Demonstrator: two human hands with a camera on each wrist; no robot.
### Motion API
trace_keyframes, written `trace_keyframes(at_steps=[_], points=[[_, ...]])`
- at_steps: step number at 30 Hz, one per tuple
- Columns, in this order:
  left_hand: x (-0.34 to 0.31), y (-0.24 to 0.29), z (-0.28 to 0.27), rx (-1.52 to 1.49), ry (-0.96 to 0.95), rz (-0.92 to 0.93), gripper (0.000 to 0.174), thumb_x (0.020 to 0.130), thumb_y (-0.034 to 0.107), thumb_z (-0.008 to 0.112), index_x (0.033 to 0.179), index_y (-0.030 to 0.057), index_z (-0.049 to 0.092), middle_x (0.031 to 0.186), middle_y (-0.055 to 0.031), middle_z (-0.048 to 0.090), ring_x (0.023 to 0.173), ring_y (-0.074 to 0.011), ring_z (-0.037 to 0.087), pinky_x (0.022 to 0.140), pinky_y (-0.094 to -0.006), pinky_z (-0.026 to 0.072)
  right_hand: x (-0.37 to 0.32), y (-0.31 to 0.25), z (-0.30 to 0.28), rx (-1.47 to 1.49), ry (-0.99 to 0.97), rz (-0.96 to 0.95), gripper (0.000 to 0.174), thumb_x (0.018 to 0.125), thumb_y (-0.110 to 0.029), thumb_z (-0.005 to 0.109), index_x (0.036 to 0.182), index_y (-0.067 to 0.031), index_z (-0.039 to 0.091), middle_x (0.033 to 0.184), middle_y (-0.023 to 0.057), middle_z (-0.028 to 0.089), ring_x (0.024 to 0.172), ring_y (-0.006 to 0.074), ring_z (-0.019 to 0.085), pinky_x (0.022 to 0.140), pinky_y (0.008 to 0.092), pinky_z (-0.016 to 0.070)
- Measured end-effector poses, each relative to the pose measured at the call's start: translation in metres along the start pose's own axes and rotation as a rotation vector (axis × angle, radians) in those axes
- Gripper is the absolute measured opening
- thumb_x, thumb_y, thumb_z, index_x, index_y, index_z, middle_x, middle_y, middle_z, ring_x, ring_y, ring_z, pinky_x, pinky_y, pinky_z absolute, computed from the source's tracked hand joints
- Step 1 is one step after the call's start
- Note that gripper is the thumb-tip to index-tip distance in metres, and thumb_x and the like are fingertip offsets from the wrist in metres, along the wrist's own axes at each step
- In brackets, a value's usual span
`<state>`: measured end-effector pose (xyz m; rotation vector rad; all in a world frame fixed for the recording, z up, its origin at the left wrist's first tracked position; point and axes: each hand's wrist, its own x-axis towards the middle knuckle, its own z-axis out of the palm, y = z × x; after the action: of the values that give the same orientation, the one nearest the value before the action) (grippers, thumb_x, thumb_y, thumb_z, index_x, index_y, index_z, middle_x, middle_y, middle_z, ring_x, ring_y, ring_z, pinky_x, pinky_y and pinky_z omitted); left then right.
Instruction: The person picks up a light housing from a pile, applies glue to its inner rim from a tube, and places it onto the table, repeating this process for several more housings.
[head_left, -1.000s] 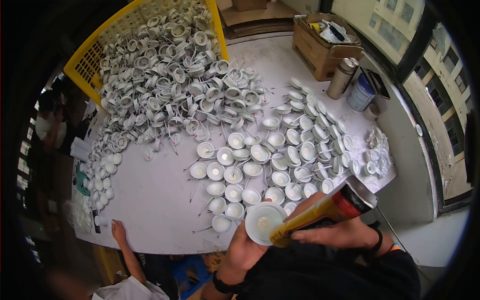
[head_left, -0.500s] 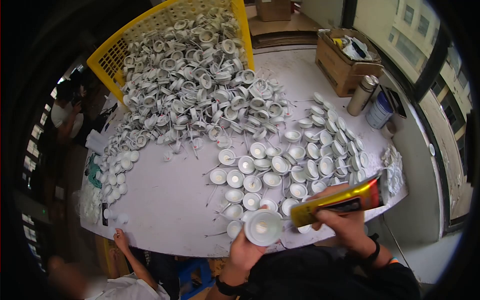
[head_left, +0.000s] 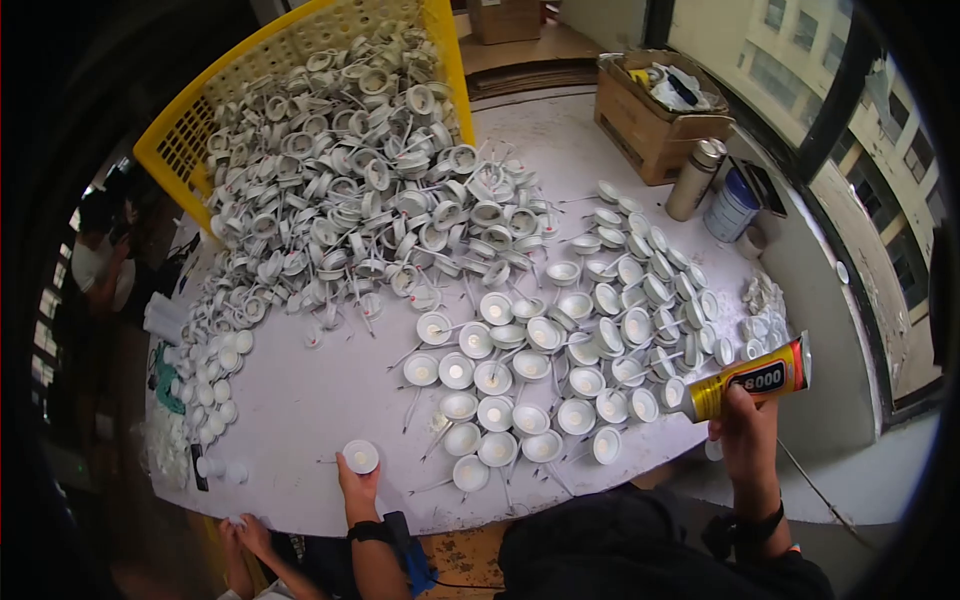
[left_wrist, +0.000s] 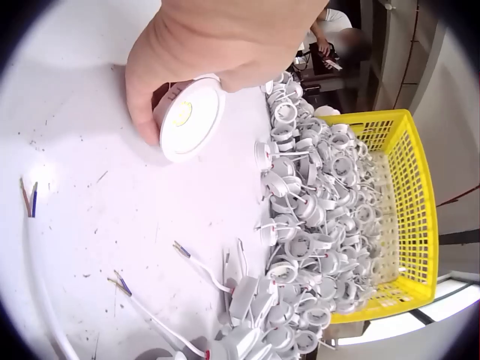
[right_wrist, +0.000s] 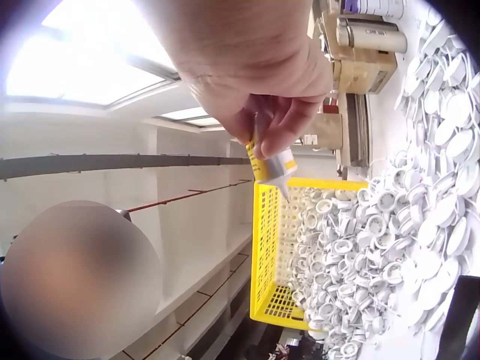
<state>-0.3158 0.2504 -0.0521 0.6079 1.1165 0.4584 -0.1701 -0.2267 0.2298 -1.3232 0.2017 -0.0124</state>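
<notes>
My left hand grips a round white lamp housing by its rim, low over the table's left front part. In the left wrist view the fingers of the left hand curl round the housing, its yellowish disc showing. At the right, my right hand holds a yellow, black and red glue tube above the table edge, nozzle to the left. The right wrist view shows the right hand pinching the tube, its nozzle bare. Rows of similar housings lie between the hands.
A yellow crate spills a big heap of housings. White caps lie at the left. A cardboard box, a flask and a blue-white can stand back right. Another person's hands are at the front left edge.
My left hand has moved left with a housing, away from the rows. My right hand has moved right with the tube, apart from the left hand.
</notes>
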Motion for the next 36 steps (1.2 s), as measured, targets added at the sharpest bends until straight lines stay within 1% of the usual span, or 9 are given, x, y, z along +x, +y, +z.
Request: trace_keyframes(at_steps=[5, 7, 8, 10, 12, 14, 18, 26, 36], points=[[0.01, 0.012, -0.001, 0.248, 0.285, 0.041, 0.05, 0.08, 0.046, 0.043, 0.114, 0.0095, 0.041, 0.113, -0.0077, 0.046, 0.102, -0.0241, 0.044, 0.083, -0.0409, 0.038, 0.005, -0.002, -0.009, 0.022, 0.08, 0.012, 0.029, 0.073, -0.017, 0.058, 0.094, 0.0008, 0.047, 0.069, 0.0048, 0.05, 0.045, 0.0108, 0.047, 0.038, 0.0222, 0.0404], [0.008, 0.014, 0.01, 0.238, 0.473, 0.444, 0.045, 0.081, 0.039, 0.044, 0.113, 0.0072, 0.042, 0.107, -0.0089, 0.047, 0.092, -0.0206, 0.048, 0.076, -0.0359, 0.0417, 0.011, -0.002, -0.018, 0.053, 0.064, 0.007, 0.029, 0.074, -0.016, 0.057, 0.094, 0.0008, 0.047, 0.07, 0.0051, 0.05, 0.045, 0.011, 0.048, 0.038, 0.022, 0.0405], [0.006, 0.008, 0.018, 0.246, 0.472, 0.448, 0.045, 0.081, 0.039, 0.044, 0.113, 0.0072, 0.042, 0.107, -0.0089, 0.047, 0.092, -0.0206, 0.048, 0.076, -0.0359, 0.0417, 0.015, -0.002, -0.023, 0.058, 0.07, 0.012, 0.029, 0.074, -0.016, 0.057, 0.094, 0.0008, 0.047, 0.07, 0.0051, 0.05, 0.045, 0.011, 0.048, 0.038, 0.022, 0.0405], [-0.062, -0.008, 0.093, 0.452, 0.207, 0.72, 0.037, 0.081, 0.03, 0.045, 0.107, 0.0038, 0.046, 0.093, -0.008, 0.05, 0.075, -0.015, 0.05, 0.062, -0.0287, 0.0431, 0.022, -0.001, -0.032, 0.071, 0.112, 0.021, 0.028, 0.074, -0.016, 0.057, 0.094, 0.0007, 0.047, 0.069, 0.0054, 0.05, 0.045, 0.0112, 0.048, 0.038, 0.0222, 0.0406], [-0.115, -0.032, 0.166, 0.385, -0.329, 0.316, 0.028, 0.081, 0.024, 0.048, 0.099, 0.0029, 0.051, 0.076, -0.0033, 0.049, 0.06, -0.0105, 0.047, 0.051, -0.0247, 0.0396, 0.033, -0.001, -0.04, 0.087, 0.095, 0.042, 0.028, 0.074, -0.016, 0.057, 0.095, 0.0009, 0.047, 0.069, 0.0056, 0.05, 0.045, 0.0112, 0.048, 0.038, 0.0223, 0.0406], [-0.141, -0.067, 0.223, 0.608, -0.523, 0.039, 0.023, 0.079, 0.021, 0.052, 0.09, 0.0015, 0.054, 0.068, -0.0026, 0.048, 0.048, -0.009, 0.043, 0.043, -0.022, 0.0368, 0.045, -0.001, -0.049, 0.109, 0.073, 0.063, 0.029, 0.074, -0.016, 0.057, 0.095, 0.0011, 0.047, 0.069, 0.0058, 0.05, 0.045, 0.0112, 0.048, 0.038, 0.0224, 0.0407], [-0.119, -0.141, 0.282, 0.755, -0.467, -0.035, 0.027, 0.076, 0.027, 0.057, 0.08, 0.0013, 0.052, 0.063, -0.0031, 0.047, 0.037, -0.008, 0.04, 0.032, -0.0209, 0.032, 0.067, -0.002, -0.067, 0.141, 0.069, 0.076, 0.029, 0.074, -0.014, 0.058, 0.095, 0.0018, 0.047, 0.071, 0.0061, 0.05, 0.045, 0.0112, 0.048, 0.038, 0.0226, 0.0408], [-0.103, -0.178, 0.316, 0.879, -0.228, -0.083, 0.028, 0.072, 0.029, 0.06, 0.07, 0.0052, 0.047, 0.056, -0.0006, 0.042, 0.039, -0.0088, 0.039, 0.033, -0.0233, 0.0301, 0.108, 0.003, -0.113, 0.176, 0.081, 0.122, 0.028, 0.074, -0.013, 0.057, 0.095, 0.001, 0.046, 0.074, 0.0061, 0.05, 0.05, 0.0117, 0.048, 0.038, 0.0219, 0.0414], [-0.129, -0.148, 0.309, 0.791, -0.251, 0.026, 0.019, 0.074, 0.024, 0.053, 0.077, 0.0059, 0.046, 0.056, -0.0007, 0.044, 0.042, -0.01, 0.044, 0.034, -0.0241, 0.0349, 0.118, 0.001, -0.112, 0.188, 0.046, 0.15, 0.029, 0.073, -0.014, 0.057, 0.095, 0.0002, 0.045, 0.077, 0.0065, 0.05, 0.052, 0.0118, 0.05, 0.039, 0.0221, 0.0415]])
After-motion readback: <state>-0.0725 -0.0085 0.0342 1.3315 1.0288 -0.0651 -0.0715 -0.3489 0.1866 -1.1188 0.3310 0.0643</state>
